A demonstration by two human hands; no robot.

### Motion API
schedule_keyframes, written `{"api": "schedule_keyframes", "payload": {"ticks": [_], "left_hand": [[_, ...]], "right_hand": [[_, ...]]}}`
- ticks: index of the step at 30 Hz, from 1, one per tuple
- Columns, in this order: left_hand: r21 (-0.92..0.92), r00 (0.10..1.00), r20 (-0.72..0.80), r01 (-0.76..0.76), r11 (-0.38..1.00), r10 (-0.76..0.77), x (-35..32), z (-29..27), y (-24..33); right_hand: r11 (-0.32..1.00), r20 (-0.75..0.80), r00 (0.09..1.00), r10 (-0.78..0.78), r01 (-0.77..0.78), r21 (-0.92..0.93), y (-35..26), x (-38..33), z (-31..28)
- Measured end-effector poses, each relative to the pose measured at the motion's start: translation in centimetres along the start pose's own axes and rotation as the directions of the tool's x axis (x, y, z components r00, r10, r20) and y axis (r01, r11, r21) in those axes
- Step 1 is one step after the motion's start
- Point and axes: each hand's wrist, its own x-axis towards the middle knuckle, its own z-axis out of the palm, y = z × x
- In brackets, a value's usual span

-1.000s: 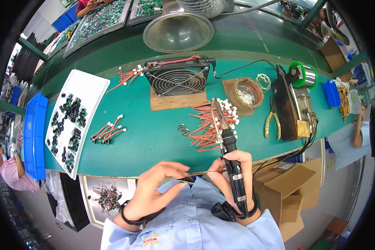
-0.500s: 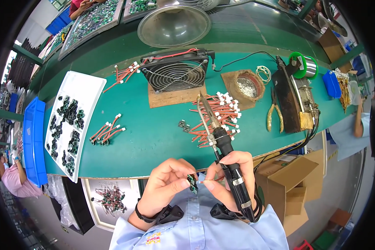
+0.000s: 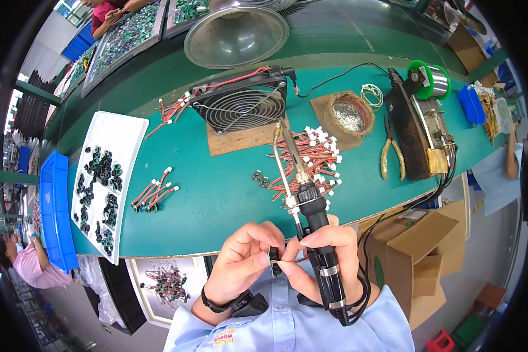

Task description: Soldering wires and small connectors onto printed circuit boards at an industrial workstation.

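Green worktop: curved by the lens, spread with soldering gear and wire bundles; near edge running just above both hands.
Left hand: off the near edge, fingers curled closed, thumb and forefinger pinched on a small black component.
Right hand: just beside the left, fingertips meeting the same small black component and a thin red wire; palm wrapped shut around the black handle of a soldering iron.
Soldering iron: tilted up and away over the near edge, metal tip reaching toward the worktop's middle; cable looped below the wrist.
Red leads with white plugs: heaped loose at mid-worktop, under the iron's shaft.
Smaller bundle of leads: left of centre, well apart from the heap.
White tray: at the left end, dotted with small dark parts.
Blue bin: just beyond the tray's left side.
Black fan: propped on a brown board toward the far edge.
Brown pad with metal tip cleaner: right of the fan.
Yellow-handled pliers: near the right end.
Green solder spool: far right corner.
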Motion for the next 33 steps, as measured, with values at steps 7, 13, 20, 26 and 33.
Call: {"api": "schedule_keyframes", "payload": {"ticks": [7,13,20,26,33], "left_hand": [[0.053,1.0,-0.008,0.019,0.998,-0.019,-0.1,0.0,0.1],[0.063,1.0,-0.018,0.009,0.998,-0.008,-0.1,0.3,-0.1],[0.093,1.0,-0.017,-0.007,0.996,0.008,-0.1,0.5,-0.1],[0.08,1.0,-0.021,0.004,0.997,-0.002,-0.1,0.6,-0.1],[0.088,1.0,-0.023,0.005,0.996,-0.003,-0.1,0.6,-0.2]], "right_hand": [[1.0,-0.03,0.999,-0.016,0.016,-0.003,0.1,-0.4,0.0],[0.992,-0.165,0.979,-0.121,0.127,0.024,0.8,0.0,0.5],[0.994,-0.153,0.983,-0.098,0.103,0.027,0.6,0.1,0.2],[0.996,-0.143,0.987,-0.068,0.076,0.049,0.6,0.1,-0.1],[0.998,-0.033,0.998,-0.058,0.058,0.01,0.5,0.1,-0.9]]}}
